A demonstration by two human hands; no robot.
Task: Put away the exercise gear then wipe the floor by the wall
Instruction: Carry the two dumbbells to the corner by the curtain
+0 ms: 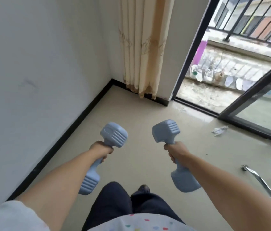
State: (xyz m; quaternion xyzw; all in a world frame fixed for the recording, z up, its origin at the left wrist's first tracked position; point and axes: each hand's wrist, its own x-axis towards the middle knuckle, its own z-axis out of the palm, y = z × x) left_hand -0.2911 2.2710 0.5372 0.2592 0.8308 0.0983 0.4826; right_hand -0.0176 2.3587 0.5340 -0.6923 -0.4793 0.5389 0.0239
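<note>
We've got a blue dumbbell in each of our hands, held out in the air over the beige floor (131, 114). Our left hand (101, 150) is wrapped tight around the left dumbbell (113, 135), and our right hand (176, 151) is curled around the handle of the right dumbbell (166, 130). The white wall (40, 64) with its black skirting runs along our left, a cream curtain (144, 47) hangs in the corner, and some crumpled paper (219, 130) sits near the sliding door (254, 100).

Both bare forearms reach forward and down. The left hand (101, 150) is curled tight in a fist. The right hand (175, 151) is clenched likewise.
</note>
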